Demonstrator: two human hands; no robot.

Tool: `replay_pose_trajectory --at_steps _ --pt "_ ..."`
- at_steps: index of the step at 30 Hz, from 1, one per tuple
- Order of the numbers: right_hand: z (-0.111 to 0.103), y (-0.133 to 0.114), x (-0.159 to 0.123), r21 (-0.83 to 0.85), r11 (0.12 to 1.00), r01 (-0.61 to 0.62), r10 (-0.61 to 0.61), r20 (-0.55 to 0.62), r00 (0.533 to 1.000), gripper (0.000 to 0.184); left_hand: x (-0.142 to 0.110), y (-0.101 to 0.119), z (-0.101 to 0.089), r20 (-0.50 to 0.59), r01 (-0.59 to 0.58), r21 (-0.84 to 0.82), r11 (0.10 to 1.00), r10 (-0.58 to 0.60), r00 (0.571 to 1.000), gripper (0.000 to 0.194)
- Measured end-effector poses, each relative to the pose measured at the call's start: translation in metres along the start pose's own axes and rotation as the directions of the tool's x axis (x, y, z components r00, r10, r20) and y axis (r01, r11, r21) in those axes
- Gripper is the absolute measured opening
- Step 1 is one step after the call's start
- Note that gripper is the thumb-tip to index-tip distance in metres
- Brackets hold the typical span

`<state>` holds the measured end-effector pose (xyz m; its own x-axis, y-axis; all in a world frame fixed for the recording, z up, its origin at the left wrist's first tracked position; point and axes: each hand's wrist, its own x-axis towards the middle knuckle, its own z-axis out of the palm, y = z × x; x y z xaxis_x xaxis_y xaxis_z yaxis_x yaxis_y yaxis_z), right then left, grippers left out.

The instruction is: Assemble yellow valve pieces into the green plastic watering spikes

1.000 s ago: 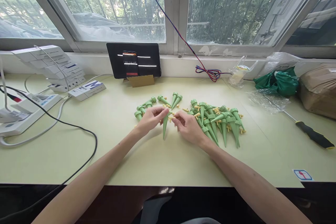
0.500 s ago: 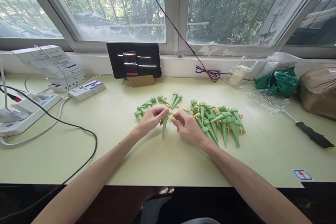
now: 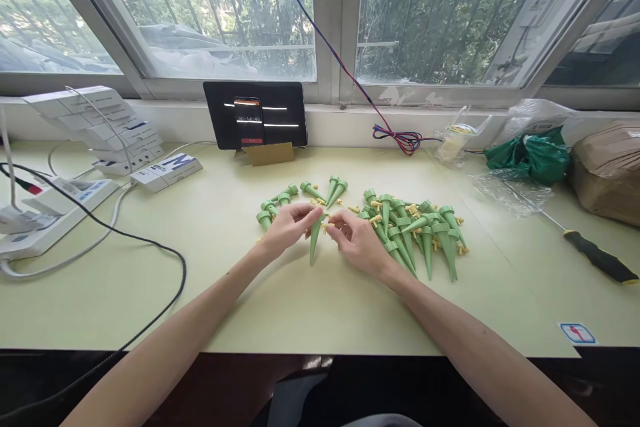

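Between the thumb and fingers of my left hand (image 3: 287,227) is a green plant watering spike (image 3: 315,241), its pointed end hanging down toward the table. The fingers of my right hand (image 3: 357,240) pinch a small yellow valve (image 3: 325,227) at the spike's upper side; whether the valve is seated in it I cannot tell. Beyond my left hand lie several green spikes (image 3: 270,207). Two more spikes (image 3: 336,190) and small yellow pieces (image 3: 318,201) are just past my fingertips. A heap of green spikes with yellow valves (image 3: 425,227) spreads to the right of my right hand.
A tablet (image 3: 213,113) with a phone (image 3: 249,121) before it leans at the window. White boxes (image 3: 167,172), a power strip (image 3: 75,213) and a black cable (image 3: 170,250) are on the left. A screwdriver (image 3: 600,257), green bag (image 3: 533,153) and brown package (image 3: 607,170) are on the right.
Hardly anything differs. The spike's hanging tip has shifted very slightly to the right; both hands keep their places and grips.
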<state>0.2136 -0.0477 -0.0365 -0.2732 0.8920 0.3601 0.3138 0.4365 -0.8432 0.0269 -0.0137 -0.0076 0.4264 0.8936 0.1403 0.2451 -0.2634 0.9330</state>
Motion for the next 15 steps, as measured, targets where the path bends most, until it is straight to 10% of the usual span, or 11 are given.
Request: replay_pose_trajectory --at_steps 15 --pt "-0.0008 -0.0012 0.0002 0.0 1.0 0.009 -0.009 0.035 0.999 0.02 -0.0009 0.0003 0.0009 -0.001 -0.004 -0.002 1.0 0.004 1.0 0.045"
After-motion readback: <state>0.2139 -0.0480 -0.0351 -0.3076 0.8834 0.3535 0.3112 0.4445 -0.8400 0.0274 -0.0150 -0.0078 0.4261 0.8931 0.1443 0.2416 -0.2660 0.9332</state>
